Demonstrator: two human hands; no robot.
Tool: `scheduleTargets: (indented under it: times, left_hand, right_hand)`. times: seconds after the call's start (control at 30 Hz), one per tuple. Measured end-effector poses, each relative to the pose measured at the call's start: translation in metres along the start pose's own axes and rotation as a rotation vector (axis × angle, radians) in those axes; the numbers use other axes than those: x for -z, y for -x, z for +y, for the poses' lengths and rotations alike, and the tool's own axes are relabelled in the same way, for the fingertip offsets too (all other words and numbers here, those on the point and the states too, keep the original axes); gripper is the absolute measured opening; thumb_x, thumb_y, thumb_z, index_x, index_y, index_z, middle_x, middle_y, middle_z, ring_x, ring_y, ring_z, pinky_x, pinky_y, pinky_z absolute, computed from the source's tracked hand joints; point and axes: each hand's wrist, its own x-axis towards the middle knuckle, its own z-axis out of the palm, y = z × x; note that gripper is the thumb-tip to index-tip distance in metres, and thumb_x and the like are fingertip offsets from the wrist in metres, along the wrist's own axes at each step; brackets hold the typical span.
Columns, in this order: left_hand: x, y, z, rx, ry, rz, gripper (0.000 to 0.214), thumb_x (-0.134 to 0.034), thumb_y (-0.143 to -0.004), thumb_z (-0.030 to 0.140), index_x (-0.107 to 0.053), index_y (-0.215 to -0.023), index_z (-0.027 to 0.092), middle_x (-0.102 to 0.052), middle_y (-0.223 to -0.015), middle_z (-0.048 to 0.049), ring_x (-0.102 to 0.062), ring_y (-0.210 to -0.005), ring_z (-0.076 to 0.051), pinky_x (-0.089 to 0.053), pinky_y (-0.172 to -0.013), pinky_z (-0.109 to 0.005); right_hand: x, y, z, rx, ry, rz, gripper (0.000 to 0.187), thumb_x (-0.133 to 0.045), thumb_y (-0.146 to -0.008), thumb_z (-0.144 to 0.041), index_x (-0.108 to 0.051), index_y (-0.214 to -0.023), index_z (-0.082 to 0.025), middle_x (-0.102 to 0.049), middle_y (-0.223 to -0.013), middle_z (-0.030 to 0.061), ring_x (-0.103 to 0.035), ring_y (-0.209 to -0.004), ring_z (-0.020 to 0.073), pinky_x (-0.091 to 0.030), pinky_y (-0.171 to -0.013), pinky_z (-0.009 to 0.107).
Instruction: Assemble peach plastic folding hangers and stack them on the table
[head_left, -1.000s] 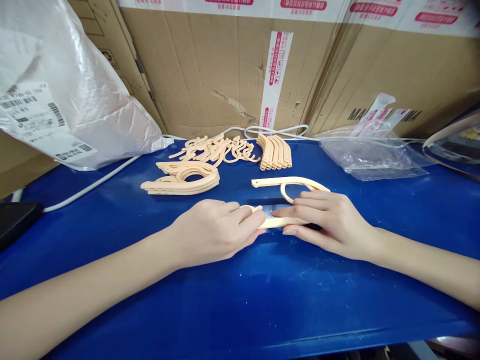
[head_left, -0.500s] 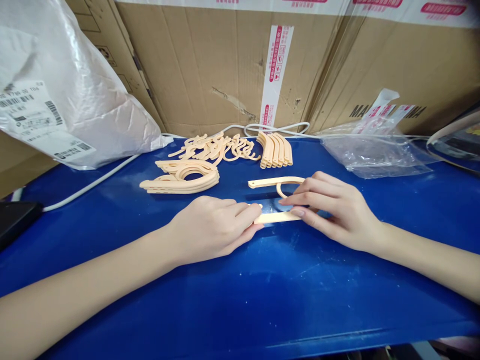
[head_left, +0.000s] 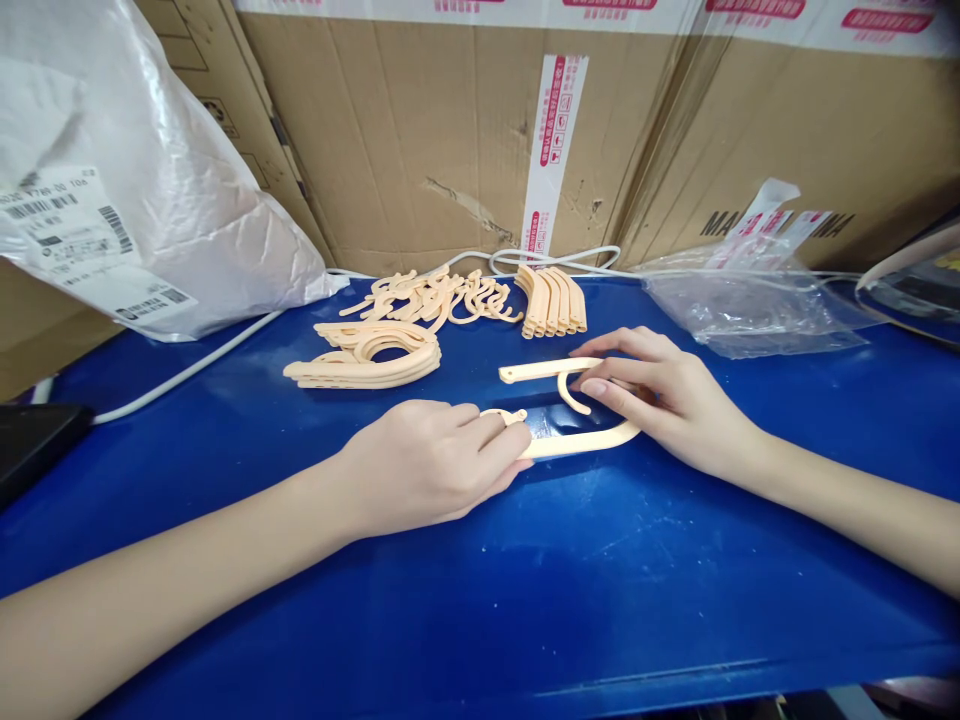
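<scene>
My left hand (head_left: 442,455) is closed round one end of a cream plastic hanger arm (head_left: 581,442), whose curved far end reaches under my right hand. A small cream hook (head_left: 504,415) pokes out by the left fingers; most of it is hidden. Over the blue table, my right hand (head_left: 660,390) has its thumb and fingers bent about a second hanger arm (head_left: 547,370). Beneath that arm curves another cream hook (head_left: 571,396), close to the right thumb and index finger. The right fingers cover the arm's right end.
Beyond my hands lie stacked folded hangers (head_left: 367,355), a heap of loose hooks (head_left: 431,295) and a row of hanger arms (head_left: 553,300). Cardboard boxes (head_left: 420,130) back the blue table (head_left: 450,620). A silver package (head_left: 172,200), clear plastic bag (head_left: 750,305) and white cable (head_left: 187,375) surround them.
My right hand has shifted its thumb and fingers from the nearer hanger arm to the farther one. The nearer arm's curved end now shows. My left hand keeps its hold.
</scene>
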Motion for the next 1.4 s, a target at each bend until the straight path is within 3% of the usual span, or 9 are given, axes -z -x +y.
scheduleTargets:
  times: [0.1, 0.3, 0.43, 0.7, 0.9, 1.03, 1.17, 1.4]
  left_hand:
    - [0.0004, -0.0009, 0.0006, -0.041, 0.004, 0.008, 0.021, -0.049, -0.096, 0.028, -0.061, -0.084, 0.017, -0.067, -0.068, 0.0027, -0.059, -0.053, -0.011, -0.039, -0.047, -0.027]
    - [-0.0007, -0.0010, 0.0008, -0.176, 0.181, 0.035, 0.024, -0.050, -0.093, 0.032, -0.062, -0.078, 0.017, -0.057, -0.059, 0.0031, -0.057, -0.056, -0.012, -0.040, -0.047, -0.025]
    - [-0.0005, 0.0002, 0.0001, -0.179, 0.328, 0.037, 0.014, -0.051, -0.082, 0.019, -0.063, -0.077, 0.016, -0.054, -0.059, 0.0007, -0.051, -0.056, -0.015, -0.043, -0.051, -0.027]
    - [-0.0002, -0.0019, -0.0040, -0.124, 0.254, 0.026, 0.022, -0.046, -0.084, 0.012, -0.061, -0.101, 0.011, -0.064, -0.092, -0.0089, -0.056, -0.088, -0.024, -0.048, -0.080, -0.038]
    - [-0.0028, -0.0011, -0.0040, -0.052, 0.215, 0.065, 0.017, -0.051, -0.089, 0.009, -0.061, -0.102, 0.013, -0.063, -0.106, -0.0083, -0.054, -0.102, -0.024, -0.042, -0.096, -0.040]
    - [-0.0015, 0.0004, -0.0041, -0.054, 0.165, 0.109, 0.015, -0.051, -0.091, 0.010, -0.063, -0.099, 0.014, -0.064, -0.098, -0.0069, -0.054, -0.089, -0.021, -0.046, -0.078, -0.034]
    - [-0.0009, 0.0013, -0.0036, -0.061, 0.135, 0.098, 0.011, -0.057, -0.090, 0.014, -0.064, -0.098, 0.016, -0.059, -0.075, -0.0012, -0.046, -0.064, -0.017, -0.037, -0.055, -0.029]
    - [-0.0024, 0.0009, -0.0026, -0.126, 0.189, 0.055, 0.027, -0.049, -0.094, 0.011, -0.062, -0.116, 0.020, -0.065, -0.083, 0.0007, -0.056, -0.071, -0.015, -0.041, -0.057, -0.027]
  right_hand:
    - [-0.0009, 0.0000, 0.0011, -0.015, -0.041, -0.040, 0.026, -0.048, -0.097, -0.033, -0.069, -0.094, -0.020, -0.066, -0.098, 0.0074, -0.057, -0.087, 0.0211, -0.043, -0.079, 0.039]
    - [-0.0022, 0.0026, 0.0031, -0.001, -0.081, -0.079, 0.025, -0.047, -0.097, -0.030, -0.068, -0.106, -0.020, -0.065, -0.100, 0.0072, -0.057, -0.090, 0.0206, -0.043, -0.082, 0.037]
    - [-0.0037, 0.0033, 0.0042, -0.033, -0.129, -0.104, 0.028, -0.047, -0.097, -0.030, -0.068, -0.113, -0.019, -0.063, -0.099, 0.0070, -0.057, -0.092, 0.0194, -0.045, -0.081, 0.034]
    - [-0.0042, 0.0027, 0.0021, -0.044, -0.147, -0.165, 0.030, -0.046, -0.097, -0.029, -0.063, -0.121, -0.022, -0.058, -0.095, 0.0034, -0.057, -0.078, 0.0137, -0.045, -0.071, 0.029]
    - [-0.0034, 0.0011, -0.0017, -0.058, -0.098, -0.155, 0.029, -0.048, -0.096, -0.033, -0.062, -0.119, -0.021, -0.056, -0.083, 0.0007, -0.055, -0.071, 0.0128, -0.043, -0.066, 0.027]
    - [-0.0041, 0.0004, -0.0021, -0.063, -0.083, -0.146, 0.030, -0.048, -0.096, -0.035, -0.062, -0.119, -0.022, -0.057, -0.078, -0.0007, -0.054, -0.066, 0.0121, -0.043, -0.063, 0.026]
    - [-0.0046, 0.0006, -0.0018, -0.067, -0.068, -0.133, 0.031, -0.048, -0.095, -0.037, -0.062, -0.118, -0.022, -0.059, -0.075, -0.0009, -0.055, -0.063, 0.0123, -0.042, -0.061, 0.025]
    - [-0.0047, 0.0011, -0.0028, -0.091, -0.058, -0.123, 0.029, -0.049, -0.095, -0.039, -0.062, -0.115, -0.022, -0.060, -0.072, -0.0018, -0.053, -0.060, 0.0116, -0.041, -0.059, 0.025]
